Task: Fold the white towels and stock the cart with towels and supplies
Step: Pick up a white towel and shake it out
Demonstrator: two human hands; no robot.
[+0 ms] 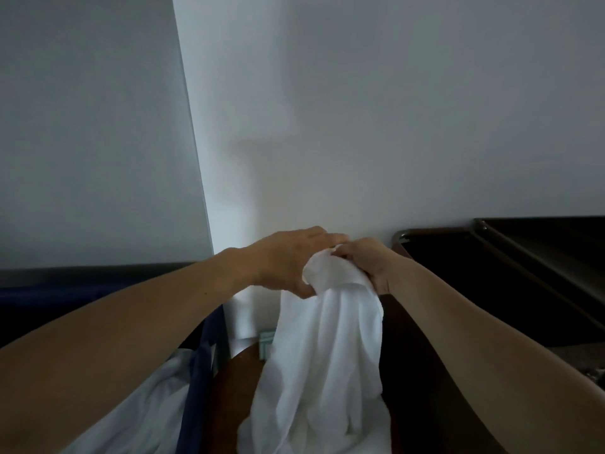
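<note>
A white towel [324,362] hangs down in front of me, held up by its top edge at chest height. My left hand [288,260] grips the bunched top of the towel from the left, thumb underneath. From the right, my right hand [370,263] pinches the same top edge, so both hands meet close together. The towel's lower part drapes loosely down toward the bottom of the view. The cart [510,257], a dark frame with a dark shelf, stands to the right.
A dark blue fabric bin [199,371] at lower left holds more white linen [157,398]. White walls rise ahead, with a corner left of centre. A brown floor [229,388] shows between bin and cart. A small pale green object [266,345] stands by the wall.
</note>
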